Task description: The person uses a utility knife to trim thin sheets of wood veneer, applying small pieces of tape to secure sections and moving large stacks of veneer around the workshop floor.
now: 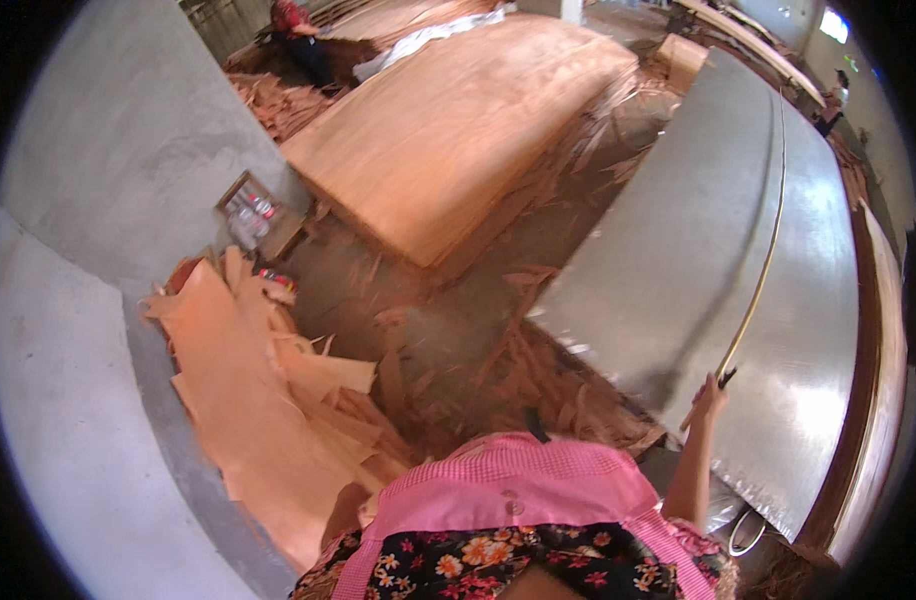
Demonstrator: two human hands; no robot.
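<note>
My right hand (pixel 711 396) is closed around the near end of a long thin yellow rod (pixel 759 284), where a small black piece (pixel 727 378) sticks out. The rod reaches away over a large grey metal-topped table (pixel 668 240) on the right and looks bowed. Its shadow falls on the sheet, so part of it seems to be above the surface. At the lower left a bit of my left arm shows beside my pink apron (pixel 568 497). My left hand itself cannot be seen.
A tall stack of wood veneer sheets (pixel 458 130) stands ahead. Loose veneer pieces (pixel 228 390) lean by the grey wall at left, near a small wooden box (pixel 248 210) with bottles. Veneer scraps (pixel 568 400) litter the floor. Another person (pixel 300 40) stands far left.
</note>
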